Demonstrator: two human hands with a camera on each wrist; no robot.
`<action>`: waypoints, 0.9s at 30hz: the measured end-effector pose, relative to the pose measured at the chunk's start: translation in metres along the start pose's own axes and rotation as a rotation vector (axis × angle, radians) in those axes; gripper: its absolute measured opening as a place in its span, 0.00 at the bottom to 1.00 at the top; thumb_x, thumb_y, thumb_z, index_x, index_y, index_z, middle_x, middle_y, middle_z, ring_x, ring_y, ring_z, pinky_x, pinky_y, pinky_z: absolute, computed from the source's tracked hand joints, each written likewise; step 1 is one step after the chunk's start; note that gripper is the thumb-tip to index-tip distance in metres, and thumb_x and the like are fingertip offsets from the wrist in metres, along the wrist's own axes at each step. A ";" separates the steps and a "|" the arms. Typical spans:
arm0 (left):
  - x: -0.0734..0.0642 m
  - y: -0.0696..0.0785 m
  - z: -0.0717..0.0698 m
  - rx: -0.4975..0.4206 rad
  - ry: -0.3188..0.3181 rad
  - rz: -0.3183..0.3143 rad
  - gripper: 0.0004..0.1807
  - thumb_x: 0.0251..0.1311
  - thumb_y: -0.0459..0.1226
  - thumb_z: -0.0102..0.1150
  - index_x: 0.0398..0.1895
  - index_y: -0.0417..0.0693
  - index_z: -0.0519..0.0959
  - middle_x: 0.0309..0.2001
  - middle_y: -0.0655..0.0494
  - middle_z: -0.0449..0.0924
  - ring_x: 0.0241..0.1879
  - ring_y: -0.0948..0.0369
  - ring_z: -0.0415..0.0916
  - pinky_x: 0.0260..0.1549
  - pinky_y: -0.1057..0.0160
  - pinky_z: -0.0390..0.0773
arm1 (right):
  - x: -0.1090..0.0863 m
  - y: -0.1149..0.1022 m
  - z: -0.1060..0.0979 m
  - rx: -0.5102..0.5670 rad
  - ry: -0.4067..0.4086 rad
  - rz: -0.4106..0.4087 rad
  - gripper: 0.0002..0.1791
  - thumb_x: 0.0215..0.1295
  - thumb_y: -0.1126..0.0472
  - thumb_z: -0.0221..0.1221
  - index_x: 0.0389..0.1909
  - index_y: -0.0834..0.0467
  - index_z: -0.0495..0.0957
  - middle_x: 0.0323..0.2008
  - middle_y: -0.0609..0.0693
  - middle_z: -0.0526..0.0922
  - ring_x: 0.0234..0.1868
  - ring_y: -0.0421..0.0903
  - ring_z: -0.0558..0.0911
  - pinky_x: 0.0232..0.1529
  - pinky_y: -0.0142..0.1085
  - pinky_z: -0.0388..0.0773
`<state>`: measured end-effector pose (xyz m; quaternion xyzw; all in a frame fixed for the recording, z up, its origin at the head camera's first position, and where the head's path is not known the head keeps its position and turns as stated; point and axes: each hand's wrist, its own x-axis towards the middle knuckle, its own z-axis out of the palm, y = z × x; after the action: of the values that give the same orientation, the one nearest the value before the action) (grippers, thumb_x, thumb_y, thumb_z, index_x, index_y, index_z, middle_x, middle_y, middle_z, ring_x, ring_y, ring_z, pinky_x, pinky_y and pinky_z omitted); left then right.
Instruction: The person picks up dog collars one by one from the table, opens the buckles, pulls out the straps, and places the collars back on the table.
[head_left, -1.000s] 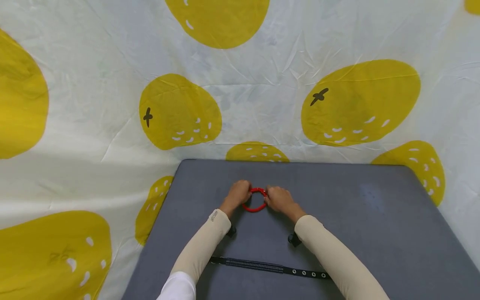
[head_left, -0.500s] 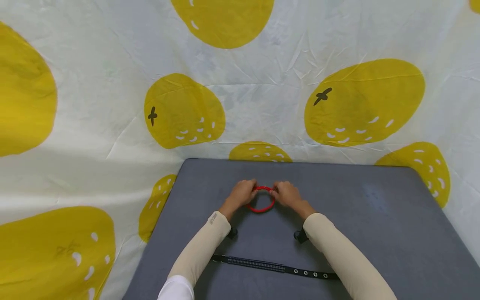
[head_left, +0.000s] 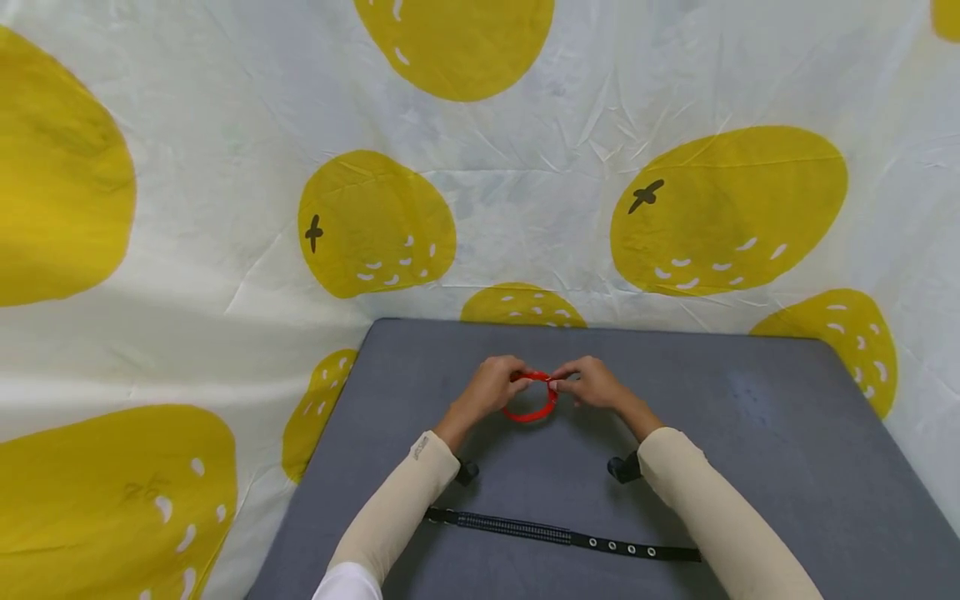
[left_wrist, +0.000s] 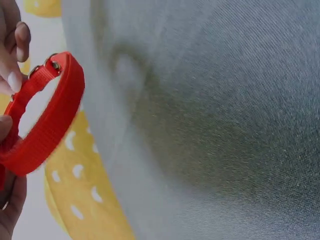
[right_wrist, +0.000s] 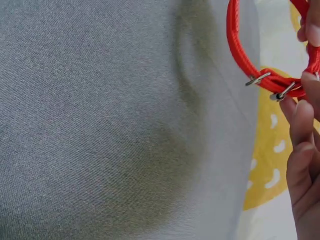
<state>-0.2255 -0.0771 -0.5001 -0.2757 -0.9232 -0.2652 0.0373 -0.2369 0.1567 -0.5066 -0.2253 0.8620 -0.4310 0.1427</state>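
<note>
- Red collar (head_left: pixel 531 416): bent into a ring, held up off the table (head_left: pixel 697 433), toward the far edge, left of its middle; shadow below.
- Left hand (head_left: pixel 495 383) pinches the left side; right hand (head_left: pixel 595 385) pinches the right, by the metal fittings (right_wrist: pixel 284 93). Neither free.
- We judge the two-sided hold steadies the band; raised, likely so fingers reach underneath.
- Black strap (head_left: pixel 517 528) lies flat, nearer us, roughly along the far edge's direction; perhaps parked aside.
- Table grey, fine-textured, far corners rounded; near edge out of view.
- Behind the far edge we get creased white cloth (head_left: pixel 525 217), yellow fruit prints.
</note>
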 end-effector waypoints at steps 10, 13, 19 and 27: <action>-0.012 0.014 -0.016 -0.153 0.133 0.083 0.08 0.61 0.36 0.69 0.42 0.46 0.89 0.38 0.55 0.87 0.34 0.63 0.81 0.34 0.74 0.79 | -0.013 -0.012 -0.011 0.119 0.012 -0.054 0.14 0.67 0.58 0.65 0.48 0.63 0.85 0.43 0.61 0.87 0.17 0.46 0.78 0.24 0.42 0.81; -0.018 0.018 -0.021 -0.225 0.157 0.106 0.08 0.60 0.34 0.69 0.43 0.46 0.88 0.39 0.54 0.87 0.35 0.64 0.82 0.35 0.73 0.80 | -0.019 -0.021 -0.017 0.129 -0.007 -0.069 0.14 0.66 0.56 0.67 0.47 0.61 0.85 0.40 0.58 0.87 0.15 0.41 0.74 0.22 0.36 0.77; -0.033 0.031 -0.029 -0.293 0.149 0.136 0.10 0.59 0.37 0.70 0.44 0.48 0.87 0.41 0.57 0.87 0.37 0.68 0.82 0.38 0.74 0.81 | -0.039 -0.044 -0.028 0.107 -0.059 -0.076 0.11 0.65 0.57 0.67 0.45 0.58 0.85 0.37 0.53 0.86 0.11 0.38 0.66 0.17 0.33 0.70; -0.045 0.045 -0.039 -0.296 0.080 0.181 0.12 0.61 0.41 0.69 0.46 0.48 0.85 0.42 0.57 0.86 0.40 0.68 0.82 0.39 0.74 0.81 | -0.064 -0.069 -0.034 0.008 -0.058 -0.065 0.09 0.65 0.59 0.67 0.43 0.57 0.85 0.37 0.53 0.84 0.10 0.39 0.67 0.16 0.33 0.71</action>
<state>-0.1670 -0.0870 -0.4557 -0.3495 -0.8433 -0.4044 0.0567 -0.1785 0.1766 -0.4279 -0.2652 0.8479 -0.4322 0.1546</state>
